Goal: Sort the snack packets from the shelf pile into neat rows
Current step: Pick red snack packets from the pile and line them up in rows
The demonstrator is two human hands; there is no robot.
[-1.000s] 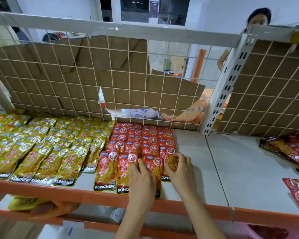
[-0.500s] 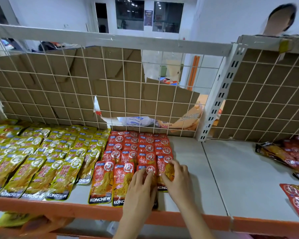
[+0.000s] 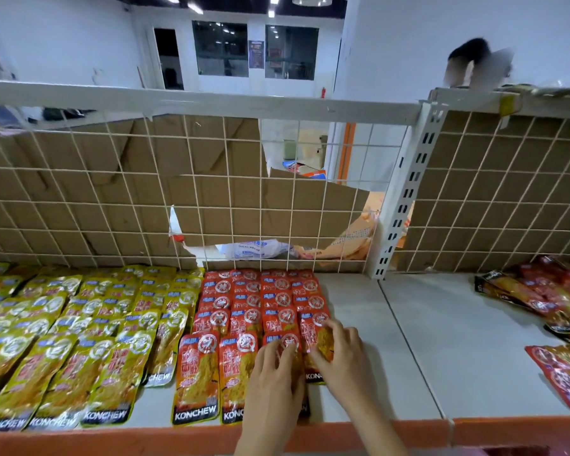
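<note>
Retail stockroom or shop interior. Indicators: a white metal display shelf [image 3: 405, 340] with orange front edge, wire-grid back panel [image 3: 310, 199] lined with cardboard, a slotted upright [image 3: 405, 205] right of centre, and rows of identical branded snack packets [image 3: 264, 301] at lower left. Fluorescent ceiling lights appear at top centre.

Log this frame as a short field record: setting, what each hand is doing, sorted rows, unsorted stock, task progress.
setting: white shelf with orange front edge, wire grid back
left hand: fingers resting on a front red packet
right hand: fingers curled on the rightmost red packet
sorted rows: yellow packets left, red packets centre
unsorted stock: loose pile of red packets far right
progress: red rows partly built, pile remains
</note>
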